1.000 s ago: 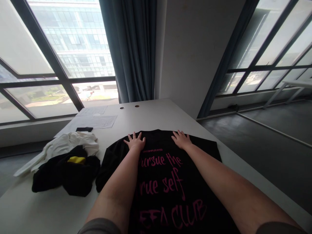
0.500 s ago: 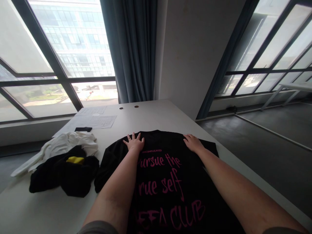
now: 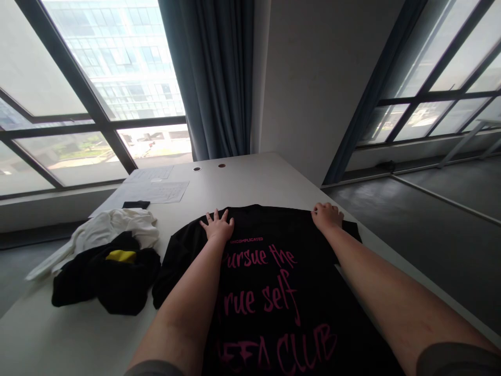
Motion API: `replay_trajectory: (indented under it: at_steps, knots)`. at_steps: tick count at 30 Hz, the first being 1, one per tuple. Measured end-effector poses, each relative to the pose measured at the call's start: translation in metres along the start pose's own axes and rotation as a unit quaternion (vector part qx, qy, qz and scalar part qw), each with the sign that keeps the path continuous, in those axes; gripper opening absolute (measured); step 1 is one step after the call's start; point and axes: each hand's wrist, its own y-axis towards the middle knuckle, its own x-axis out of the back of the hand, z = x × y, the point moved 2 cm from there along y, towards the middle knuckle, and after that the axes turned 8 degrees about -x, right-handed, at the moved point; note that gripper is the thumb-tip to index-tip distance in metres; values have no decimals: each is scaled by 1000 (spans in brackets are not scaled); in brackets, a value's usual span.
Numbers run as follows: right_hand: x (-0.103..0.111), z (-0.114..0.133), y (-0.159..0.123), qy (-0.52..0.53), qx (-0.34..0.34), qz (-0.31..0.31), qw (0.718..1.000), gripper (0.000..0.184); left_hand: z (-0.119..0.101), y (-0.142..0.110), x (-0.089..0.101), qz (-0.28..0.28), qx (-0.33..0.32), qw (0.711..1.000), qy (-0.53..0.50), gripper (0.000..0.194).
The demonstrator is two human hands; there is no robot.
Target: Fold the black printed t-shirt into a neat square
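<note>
Currently, a black T-shirt (image 3: 270, 277) with pink lettering lies spread on the white table (image 3: 250, 180), its collar edge pointing toward the far end. The left hand (image 3: 217, 225) rests palm down near the shirt's left shoulder, fingers fanned out and gripping nothing. Over at the right shoulder, the right hand (image 3: 327, 215) touches the cloth with curled fingers; whether it pinches the fabric I cannot tell. Left of the shirt sits a crumpled black garment (image 3: 117, 287) showing a yellow patch (image 3: 121, 256), against a rumpled white garment (image 3: 121, 224). Beyond them lie printed papers (image 3: 168, 193).
</note>
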Motion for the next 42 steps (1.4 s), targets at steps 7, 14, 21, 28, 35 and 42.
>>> replay_trajectory:
  at_steps: [7, 14, 21, 28, 35, 42]
  knots:
    - [5, 85, -53, 2, 191, 90, 977, 54, 1, 1, -2, -12, -1, 1000, 4, 68]
    - [-21, 90, -63, -17, 136, 199, 970, 75, 1, 0, -2, -12, -3, 1000, 6, 68]
    - [-9, 99, -51, -31, 58, 219, 974, 73, 2, 1, -4, -15, -4, 1000, 5, 67]
    - [-4, 103, -72, -21, 14, 196, 980, 80, 3, 3, -5, -9, -2, 1000, 4, 68]
    - [-18, 36, -50, 0, 35, 222, 974, 70, 3, 2, -5, -12, -5, 1000, -4, 68]
    - [-17, 16, -30, -22, 100, 201, 974, 61, 3, -1, -3, -15, -10, 1000, -8, 67]
